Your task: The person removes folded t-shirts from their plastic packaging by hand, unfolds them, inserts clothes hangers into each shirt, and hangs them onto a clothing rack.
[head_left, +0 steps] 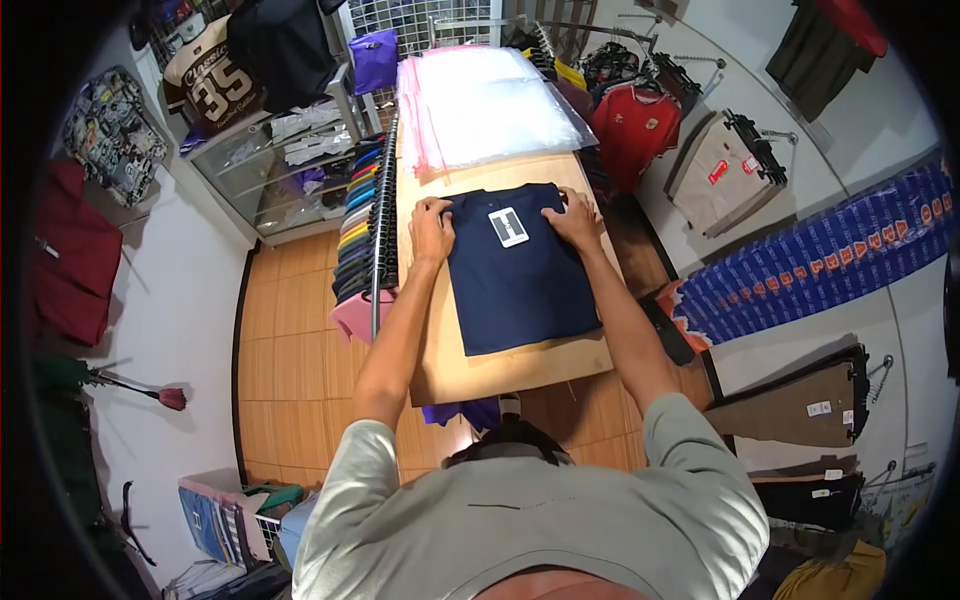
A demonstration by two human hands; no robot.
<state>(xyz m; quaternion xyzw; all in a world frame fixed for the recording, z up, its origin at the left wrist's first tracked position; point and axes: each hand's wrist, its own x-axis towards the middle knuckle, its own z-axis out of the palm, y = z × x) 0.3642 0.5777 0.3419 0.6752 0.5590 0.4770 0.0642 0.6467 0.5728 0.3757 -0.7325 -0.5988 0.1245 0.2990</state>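
Observation:
A navy folded T-shirt (520, 285) lies flat on the wooden table, its neckline at the far edge. A tag with a dark label (508, 227) rests on its upper front. At the shirt's upper left corner is my left hand (433, 232), fingers curled along the edge. My right hand (575, 220) pinches the upper right corner, its thumb on top of the cloth and its fingers bent over the side. The fingertips of both hands are partly hidden.
Clear plastic bags (490, 105) with pink edges are stacked at the far end of the wooden table (510, 375). Along its left side runs a rail of colourful hanging clothes (362, 215). A glass cabinet (270, 165) stands back left; a red shirt (637, 135) hangs back right.

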